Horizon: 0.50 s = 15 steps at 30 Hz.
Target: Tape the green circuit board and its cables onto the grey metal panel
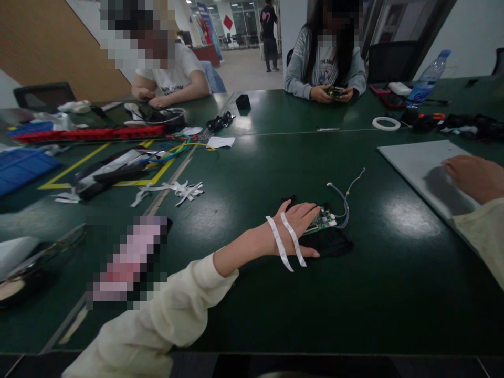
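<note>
My left hand point(297, 226) lies palm down with its fingers stretched out and the thumb apart, resting over a green circuit board point(325, 219). Two white tape strips point(289, 231) stick across the back of this hand. Thin grey wires point(346, 202) with small white plugs curl away from the board's right side. Beneath the hand and board is a black item point(331, 245), mostly covered. At the right edge, my right hand point(476, 177) is closed above a light grey flat panel point(417, 160) and casts a shadow on it; whatever its fingers may hold is hidden.
A phone point(129, 257) lies left of my left arm. Torn white strips point(185, 191) and a dark device with cables point(114, 168) lie beyond it. A white tape roll point(386, 124) and a water bottle point(429, 79) stand at the far right. Two people sit opposite.
</note>
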Each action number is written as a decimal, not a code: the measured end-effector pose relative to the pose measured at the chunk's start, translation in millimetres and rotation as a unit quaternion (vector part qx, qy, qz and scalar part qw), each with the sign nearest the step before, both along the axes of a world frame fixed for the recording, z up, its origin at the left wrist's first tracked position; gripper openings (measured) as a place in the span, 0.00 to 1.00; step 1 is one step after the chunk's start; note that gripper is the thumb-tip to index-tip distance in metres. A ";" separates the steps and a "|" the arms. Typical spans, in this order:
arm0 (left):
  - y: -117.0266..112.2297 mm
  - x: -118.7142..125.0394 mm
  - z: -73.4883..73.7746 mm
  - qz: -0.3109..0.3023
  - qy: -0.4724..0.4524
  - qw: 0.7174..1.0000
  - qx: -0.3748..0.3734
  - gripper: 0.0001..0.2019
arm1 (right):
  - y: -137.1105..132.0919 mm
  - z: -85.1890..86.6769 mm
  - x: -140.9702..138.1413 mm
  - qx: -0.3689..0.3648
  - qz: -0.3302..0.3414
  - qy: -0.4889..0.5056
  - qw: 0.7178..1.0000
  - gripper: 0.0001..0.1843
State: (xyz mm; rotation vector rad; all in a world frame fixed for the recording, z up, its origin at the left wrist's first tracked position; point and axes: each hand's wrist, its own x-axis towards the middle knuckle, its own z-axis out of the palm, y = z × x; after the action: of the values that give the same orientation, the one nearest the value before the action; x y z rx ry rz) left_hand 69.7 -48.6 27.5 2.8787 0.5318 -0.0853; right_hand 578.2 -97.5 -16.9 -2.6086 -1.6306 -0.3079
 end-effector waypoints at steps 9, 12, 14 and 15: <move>-0.3 0.7 0.3 0.000 0.008 1.000 0.003 0.45 | -7.4 -18.5 -7.7 0.052 -0.105 -0.083 0.990 0.24; -0.7 1.0 1.5 0.000 0.010 1.000 0.005 0.45 | 0.9 -8.4 -33.7 0.128 -0.074 -0.026 0.989 0.20; -0.9 1.0 2.4 0.000 0.012 1.000 0.003 0.44 | 4.8 3.5 -63.4 0.179 0.023 0.082 0.980 0.19; -0.9 1.0 2.8 0.001 0.011 1.000 0.001 0.44 | 5.6 10.0 -82.2 0.204 0.068 0.138 0.967 0.20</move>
State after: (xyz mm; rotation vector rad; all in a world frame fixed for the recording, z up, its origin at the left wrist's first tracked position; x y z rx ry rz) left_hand 70.7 -49.6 30.3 2.8819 0.5378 -0.1157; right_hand 496.1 -91.9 -6.9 -2.1178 -1.4591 -0.2297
